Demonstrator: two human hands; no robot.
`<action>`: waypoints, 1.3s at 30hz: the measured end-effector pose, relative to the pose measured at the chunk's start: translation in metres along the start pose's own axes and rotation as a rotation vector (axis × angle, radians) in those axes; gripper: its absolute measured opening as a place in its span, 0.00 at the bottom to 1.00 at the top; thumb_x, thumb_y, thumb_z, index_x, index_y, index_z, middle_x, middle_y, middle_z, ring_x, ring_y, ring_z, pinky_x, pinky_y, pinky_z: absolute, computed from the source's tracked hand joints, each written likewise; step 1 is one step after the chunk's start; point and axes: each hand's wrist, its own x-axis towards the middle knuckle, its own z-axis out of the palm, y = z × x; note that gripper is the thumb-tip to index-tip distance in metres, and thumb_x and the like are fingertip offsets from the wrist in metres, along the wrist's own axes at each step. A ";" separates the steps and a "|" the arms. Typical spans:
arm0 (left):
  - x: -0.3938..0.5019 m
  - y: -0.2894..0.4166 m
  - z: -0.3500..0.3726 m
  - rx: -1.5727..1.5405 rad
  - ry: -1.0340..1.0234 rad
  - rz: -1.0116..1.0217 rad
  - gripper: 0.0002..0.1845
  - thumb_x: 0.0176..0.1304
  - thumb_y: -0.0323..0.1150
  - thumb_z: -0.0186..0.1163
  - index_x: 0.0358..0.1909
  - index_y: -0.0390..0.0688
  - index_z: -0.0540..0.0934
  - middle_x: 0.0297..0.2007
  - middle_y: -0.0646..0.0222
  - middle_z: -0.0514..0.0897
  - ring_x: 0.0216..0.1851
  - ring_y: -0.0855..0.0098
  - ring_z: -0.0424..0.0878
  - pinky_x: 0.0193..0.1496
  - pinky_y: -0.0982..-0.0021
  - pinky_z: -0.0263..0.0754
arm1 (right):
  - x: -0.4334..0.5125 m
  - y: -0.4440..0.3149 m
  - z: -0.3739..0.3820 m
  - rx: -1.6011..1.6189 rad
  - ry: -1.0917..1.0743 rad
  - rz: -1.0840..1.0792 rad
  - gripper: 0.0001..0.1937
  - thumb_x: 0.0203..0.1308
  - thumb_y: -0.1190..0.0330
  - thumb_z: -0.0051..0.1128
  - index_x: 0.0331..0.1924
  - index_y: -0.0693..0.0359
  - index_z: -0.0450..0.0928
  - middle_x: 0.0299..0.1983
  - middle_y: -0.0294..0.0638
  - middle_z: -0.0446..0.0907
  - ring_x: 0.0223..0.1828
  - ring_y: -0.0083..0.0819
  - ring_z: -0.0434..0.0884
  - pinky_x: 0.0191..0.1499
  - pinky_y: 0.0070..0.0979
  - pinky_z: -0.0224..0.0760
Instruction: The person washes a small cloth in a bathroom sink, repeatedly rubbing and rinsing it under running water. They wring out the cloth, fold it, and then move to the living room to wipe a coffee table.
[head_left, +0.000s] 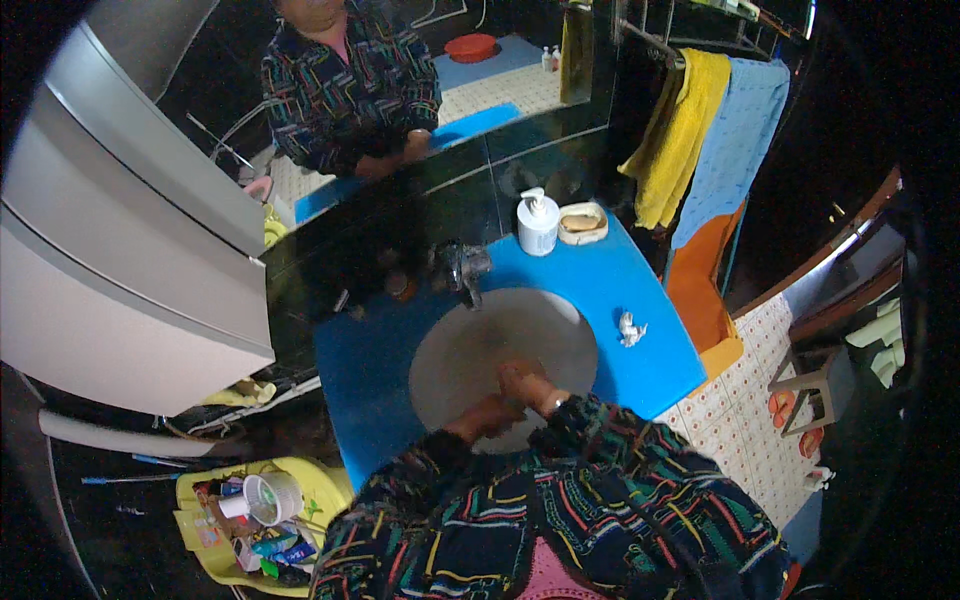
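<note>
Both of my hands are close together over the round washbasin (442, 367), which is set in a bright blue countertop (634, 300). My left hand (491, 416) reaches in from the lower left and is dim and blurred. Just above it, my right hand (529, 384) has curled fingers and overlaps or touches the left one; I cannot tell which. Whether anything is between them is hidden. A metal faucet (466, 268) stands at the basin's back rim. Behind to the right are a white pump bottle (538, 225) and a soap dish (596, 232) with a bar of soap (581, 223).
Crumpled white material (631, 328) lies on the counter's right side. Yellow (681, 142) and blue (735, 135) towels hang from a rack. A white cabinet or appliance (135, 300) juts in at left, above a yellow tub (199, 551) of bottles and packets. A mirror (510, 82) faces me.
</note>
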 end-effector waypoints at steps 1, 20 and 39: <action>0.000 0.006 0.001 0.003 0.028 0.065 0.21 0.60 0.41 0.73 0.52 0.44 0.82 0.34 0.64 0.85 0.28 0.68 0.81 0.30 0.64 0.74 | 0.001 0.006 -0.002 -0.059 0.025 0.041 0.11 0.60 0.67 0.64 0.44 0.61 0.85 0.37 0.46 0.86 0.38 0.43 0.86 0.40 0.37 0.79; -0.014 0.023 -0.031 -0.016 0.400 0.092 0.34 0.59 0.49 0.74 0.62 0.39 0.79 0.47 0.56 0.88 0.38 0.64 0.89 0.31 0.63 0.81 | -0.005 0.014 -0.042 0.145 0.177 0.198 0.25 0.58 0.61 0.72 0.56 0.68 0.81 0.45 0.42 0.85 0.43 0.30 0.83 0.45 0.29 0.79; -0.035 0.029 -0.058 -0.723 0.278 0.382 0.21 0.63 0.33 0.54 0.54 0.34 0.82 0.46 0.63 0.87 0.46 0.68 0.83 0.52 0.68 0.76 | -0.054 -0.023 -0.045 0.934 0.227 0.018 0.29 0.47 0.92 0.47 0.56 0.62 0.73 0.53 0.45 0.84 0.57 0.39 0.84 0.63 0.35 0.74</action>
